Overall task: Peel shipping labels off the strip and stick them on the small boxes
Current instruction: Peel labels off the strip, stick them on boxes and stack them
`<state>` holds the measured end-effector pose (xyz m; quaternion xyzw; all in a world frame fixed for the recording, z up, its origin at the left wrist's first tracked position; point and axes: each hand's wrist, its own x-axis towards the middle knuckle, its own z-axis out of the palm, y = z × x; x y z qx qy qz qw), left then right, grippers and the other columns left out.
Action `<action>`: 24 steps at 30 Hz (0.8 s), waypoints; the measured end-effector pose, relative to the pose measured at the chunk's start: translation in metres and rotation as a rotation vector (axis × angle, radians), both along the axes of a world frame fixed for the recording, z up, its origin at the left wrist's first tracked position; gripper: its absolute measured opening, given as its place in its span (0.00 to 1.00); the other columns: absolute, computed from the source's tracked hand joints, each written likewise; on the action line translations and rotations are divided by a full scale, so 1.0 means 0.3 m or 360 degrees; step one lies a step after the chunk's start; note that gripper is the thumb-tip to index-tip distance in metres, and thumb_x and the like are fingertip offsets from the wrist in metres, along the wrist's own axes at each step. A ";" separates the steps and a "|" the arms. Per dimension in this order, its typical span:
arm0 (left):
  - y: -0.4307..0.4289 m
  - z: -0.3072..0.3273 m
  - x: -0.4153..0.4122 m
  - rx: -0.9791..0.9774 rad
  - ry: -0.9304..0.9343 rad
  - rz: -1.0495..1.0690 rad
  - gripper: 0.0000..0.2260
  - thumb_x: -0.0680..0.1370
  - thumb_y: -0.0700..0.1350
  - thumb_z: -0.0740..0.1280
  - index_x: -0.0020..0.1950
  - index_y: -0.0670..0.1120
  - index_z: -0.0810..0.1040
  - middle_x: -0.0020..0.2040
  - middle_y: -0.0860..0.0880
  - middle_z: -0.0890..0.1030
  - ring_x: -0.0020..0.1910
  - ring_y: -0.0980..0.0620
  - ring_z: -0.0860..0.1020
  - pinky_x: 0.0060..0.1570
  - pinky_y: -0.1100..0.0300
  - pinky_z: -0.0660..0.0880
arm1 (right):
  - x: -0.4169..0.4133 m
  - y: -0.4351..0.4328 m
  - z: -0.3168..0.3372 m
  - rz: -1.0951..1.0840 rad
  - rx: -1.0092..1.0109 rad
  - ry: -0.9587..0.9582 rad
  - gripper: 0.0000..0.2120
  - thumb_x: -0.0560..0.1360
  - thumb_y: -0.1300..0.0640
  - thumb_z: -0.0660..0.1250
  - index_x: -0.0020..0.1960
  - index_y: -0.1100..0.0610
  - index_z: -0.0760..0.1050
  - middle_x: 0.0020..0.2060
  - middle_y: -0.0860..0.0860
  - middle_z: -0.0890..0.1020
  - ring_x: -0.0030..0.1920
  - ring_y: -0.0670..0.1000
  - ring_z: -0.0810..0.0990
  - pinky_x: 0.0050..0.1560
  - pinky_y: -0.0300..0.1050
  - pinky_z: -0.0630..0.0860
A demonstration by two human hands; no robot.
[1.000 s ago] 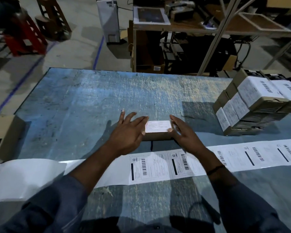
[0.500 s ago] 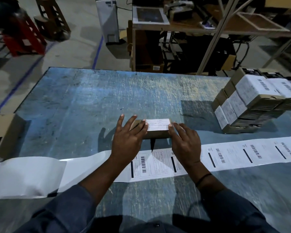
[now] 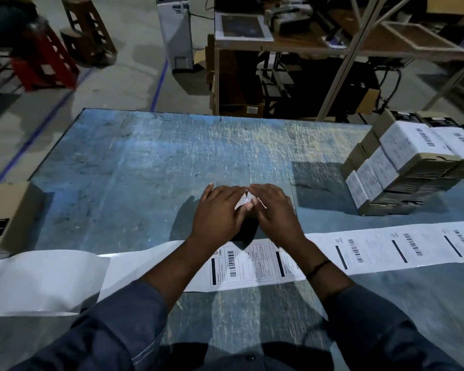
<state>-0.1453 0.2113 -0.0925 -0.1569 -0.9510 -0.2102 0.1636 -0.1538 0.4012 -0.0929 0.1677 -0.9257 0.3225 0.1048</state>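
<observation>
A small brown box with a white label (image 3: pixel 243 201) on top sits mid-table, almost wholly covered by both hands. My left hand (image 3: pixel 220 212) lies flat over its left part, fingers straight. My right hand (image 3: pixel 275 211) lies flat over its right part, fingertips meeting the left hand's. Only a sliver of the label shows between them. The label strip (image 3: pixel 252 261) runs across the table just in front of the box, with printed barcode labels to the right and bare backing paper (image 3: pixel 43 279) to the left.
A stack of labelled small boxes (image 3: pixel 402 167) stands at the table's right side. A larger cardboard carton (image 3: pixel 6 212) sits at the left edge. Beyond the blue scratched table (image 3: pixel 150 162) are a bench with shelves (image 3: pixel 279 62) and red stools (image 3: pixel 46 62).
Both hands moved from the box's two ends inward onto its top, now covering the label. The box itself stayed in place.
</observation>
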 end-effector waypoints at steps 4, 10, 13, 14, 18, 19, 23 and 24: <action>-0.024 -0.022 -0.005 -0.0015 0.0093 -0.0096 0.23 0.82 0.59 0.62 0.73 0.50 0.77 0.67 0.51 0.81 0.65 0.48 0.77 0.76 0.47 0.62 | 0.002 0.024 -0.010 0.0108 0.0085 0.0034 0.21 0.84 0.47 0.59 0.74 0.51 0.73 0.71 0.46 0.76 0.72 0.52 0.70 0.71 0.55 0.67; -0.021 -0.007 0.000 0.0195 0.0082 -0.0097 0.23 0.79 0.62 0.67 0.70 0.52 0.79 0.63 0.54 0.82 0.62 0.50 0.78 0.70 0.50 0.67 | -0.002 0.049 -0.006 0.0271 0.0080 0.0037 0.22 0.84 0.50 0.58 0.76 0.54 0.71 0.73 0.49 0.74 0.72 0.55 0.69 0.72 0.53 0.64; 0.000 0.011 -0.003 0.0326 -0.0041 0.0043 0.27 0.76 0.72 0.65 0.65 0.55 0.82 0.59 0.57 0.84 0.58 0.54 0.78 0.64 0.52 0.70 | -0.007 0.075 -0.004 0.0360 -0.0012 -0.0074 0.22 0.84 0.56 0.59 0.78 0.53 0.68 0.76 0.48 0.70 0.76 0.52 0.64 0.76 0.52 0.60; 0.004 0.014 -0.008 0.0362 -0.0065 0.0063 0.28 0.75 0.73 0.65 0.64 0.55 0.83 0.58 0.57 0.84 0.57 0.55 0.79 0.62 0.52 0.71 | -0.010 0.083 -0.002 0.0381 -0.0047 -0.0127 0.23 0.84 0.56 0.61 0.79 0.53 0.67 0.76 0.47 0.70 0.77 0.50 0.62 0.77 0.53 0.59; -0.007 -0.002 -0.025 0.0347 -0.0060 0.0006 0.25 0.74 0.66 0.72 0.64 0.53 0.83 0.58 0.54 0.85 0.56 0.51 0.79 0.59 0.54 0.70 | -0.029 0.113 0.016 0.0446 -0.0098 -0.0297 0.25 0.84 0.57 0.64 0.80 0.53 0.65 0.78 0.46 0.67 0.80 0.50 0.59 0.79 0.58 0.59; -0.012 -0.002 -0.027 0.0338 -0.0066 -0.0013 0.25 0.74 0.65 0.72 0.65 0.53 0.83 0.59 0.54 0.84 0.57 0.51 0.79 0.59 0.55 0.69 | -0.034 0.119 0.023 0.0464 -0.0113 -0.0333 0.25 0.84 0.56 0.64 0.80 0.53 0.65 0.79 0.46 0.67 0.80 0.50 0.58 0.79 0.59 0.59; -0.028 0.011 -0.032 0.0390 -0.0196 -0.0087 0.25 0.75 0.65 0.70 0.68 0.54 0.81 0.63 0.53 0.83 0.60 0.51 0.77 0.60 0.54 0.70 | -0.044 0.146 0.066 0.0533 -0.0222 -0.0471 0.25 0.83 0.57 0.66 0.79 0.51 0.67 0.78 0.44 0.68 0.80 0.49 0.61 0.79 0.60 0.60; -0.034 0.013 -0.036 0.0397 -0.0236 -0.0116 0.26 0.75 0.65 0.69 0.69 0.54 0.81 0.64 0.54 0.83 0.60 0.51 0.76 0.60 0.52 0.71 | -0.048 0.152 0.080 0.0544 -0.0246 -0.0507 0.25 0.83 0.57 0.67 0.79 0.51 0.68 0.77 0.44 0.69 0.79 0.48 0.62 0.79 0.60 0.61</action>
